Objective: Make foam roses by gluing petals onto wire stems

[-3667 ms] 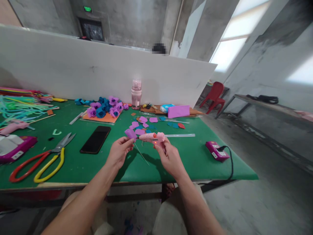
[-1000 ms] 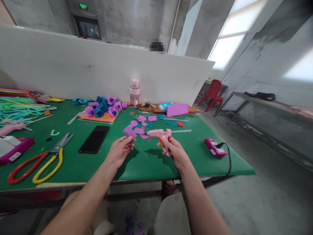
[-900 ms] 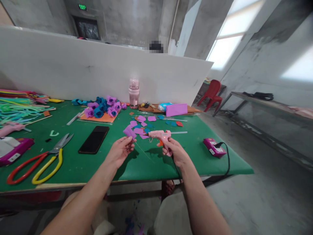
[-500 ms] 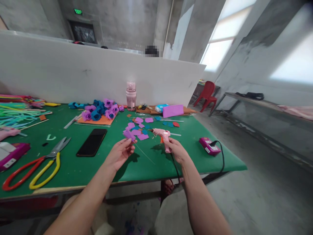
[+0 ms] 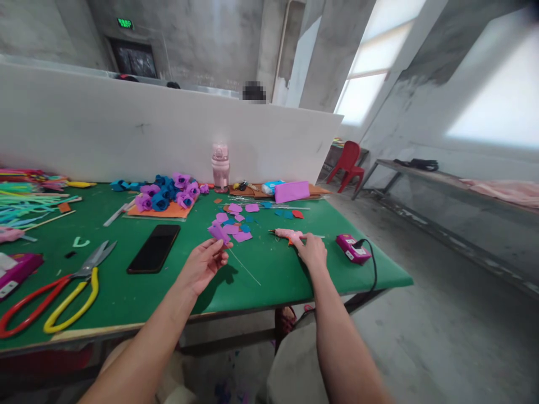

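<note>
Pinched in the fingertips of my left hand (image 5: 205, 262) is a purple paper petal (image 5: 218, 232), with a thin wire (image 5: 246, 269) trailing from it toward the front of the table. My right hand (image 5: 312, 251) is closed over the handle of a pink glue gun (image 5: 288, 233), which lies low at the tabletop with its nozzle pointing left; my fingers hide the grip. Between the hands and further back, cut purple petals (image 5: 242, 237) and blue pieces (image 5: 246, 219) are scattered on the green table (image 5: 252, 297).
To the left lie a black phone (image 5: 154, 248) and large scissors (image 5: 89, 271). Purple and blue paper flowers (image 5: 160, 201) rest on orange sheets. A pink bottle (image 5: 220, 168) stands by the white partition (image 5: 177, 123). A purple power socket (image 5: 352, 249) with a plugged cord sits at right.
My right hand has lowered the glue gun onto the table and moved right, turning the gun flatter. My left hand still holds the petal and wire. The view has shifted slightly.
</note>
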The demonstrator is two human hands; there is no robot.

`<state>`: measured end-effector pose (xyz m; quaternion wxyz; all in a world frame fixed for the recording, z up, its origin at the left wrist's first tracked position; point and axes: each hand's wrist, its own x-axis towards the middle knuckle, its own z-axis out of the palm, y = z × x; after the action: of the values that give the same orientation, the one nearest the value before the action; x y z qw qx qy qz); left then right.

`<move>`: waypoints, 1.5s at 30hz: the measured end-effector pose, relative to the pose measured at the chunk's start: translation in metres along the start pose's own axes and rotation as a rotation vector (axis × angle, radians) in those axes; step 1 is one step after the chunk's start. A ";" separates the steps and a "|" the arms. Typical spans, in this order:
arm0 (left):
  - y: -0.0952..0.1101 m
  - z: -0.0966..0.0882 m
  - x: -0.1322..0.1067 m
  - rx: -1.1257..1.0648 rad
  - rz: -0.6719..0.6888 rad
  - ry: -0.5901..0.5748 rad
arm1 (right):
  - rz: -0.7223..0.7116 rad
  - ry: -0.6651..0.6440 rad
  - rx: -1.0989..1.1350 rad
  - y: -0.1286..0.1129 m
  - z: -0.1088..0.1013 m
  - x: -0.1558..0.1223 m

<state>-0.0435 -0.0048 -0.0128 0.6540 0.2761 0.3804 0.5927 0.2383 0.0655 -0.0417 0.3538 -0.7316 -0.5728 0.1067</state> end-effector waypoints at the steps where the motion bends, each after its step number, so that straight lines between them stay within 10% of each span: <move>1: 0.000 0.000 0.000 0.015 0.005 0.007 | -0.020 0.065 0.004 -0.006 0.000 -0.004; 4: -0.001 0.000 -0.001 0.066 0.033 0.018 | -0.170 0.137 0.241 -0.036 0.005 -0.024; 8: 0.000 0.004 -0.005 0.133 0.071 0.031 | -0.154 -0.379 0.800 -0.082 0.024 -0.059; 12: -0.001 0.009 -0.008 0.174 0.090 0.040 | -0.072 -0.546 0.972 -0.110 0.039 -0.082; 45: -0.019 0.013 -0.007 0.097 -0.043 -0.066 | -0.135 -0.335 0.903 -0.119 0.038 -0.093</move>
<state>-0.0222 -0.0133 -0.0201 0.6649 0.3187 0.3927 0.5497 0.0962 0.0065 -0.0165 0.5451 -0.4390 -0.5645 0.4375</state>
